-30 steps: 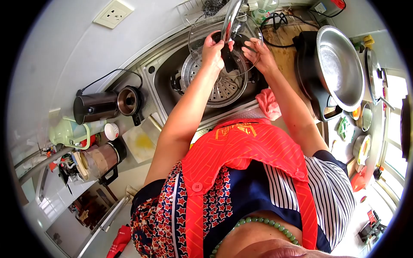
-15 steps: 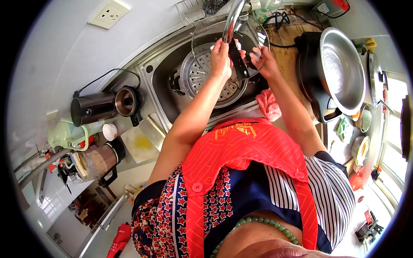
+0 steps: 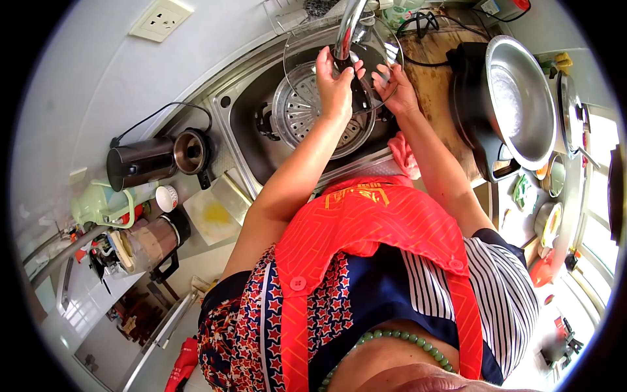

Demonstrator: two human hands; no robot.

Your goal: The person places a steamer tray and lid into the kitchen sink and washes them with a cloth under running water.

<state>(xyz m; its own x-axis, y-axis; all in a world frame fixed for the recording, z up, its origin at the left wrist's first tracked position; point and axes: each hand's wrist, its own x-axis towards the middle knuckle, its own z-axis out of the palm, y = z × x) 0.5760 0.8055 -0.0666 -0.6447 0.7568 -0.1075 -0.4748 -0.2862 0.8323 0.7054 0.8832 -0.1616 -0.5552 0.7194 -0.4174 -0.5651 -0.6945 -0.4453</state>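
A round glass lid (image 3: 304, 62) with a dark handle is under the chrome faucet (image 3: 351, 26), above the sink (image 3: 251, 104). My left hand (image 3: 335, 85) is closed around the lid's dark handle, just below the faucet's end. At the lid's right edge, my right hand (image 3: 396, 89) holds the rim, its fingers partly seen through the glass. Below the lid, a round metal steamer tray (image 3: 304, 121) with holes sits in a pot in the sink.
A pink cloth (image 3: 401, 153) lies on the sink's front edge. To the right are a wooden board (image 3: 431, 98) and a large metal bowl (image 3: 519, 101) on a black appliance. A kettle (image 3: 140, 163) and an open dark container (image 3: 191, 151) stand at the left.
The lid and both hands first shifted slightly right and down, then back up and left under the faucet. The lid's handle has turned a little.
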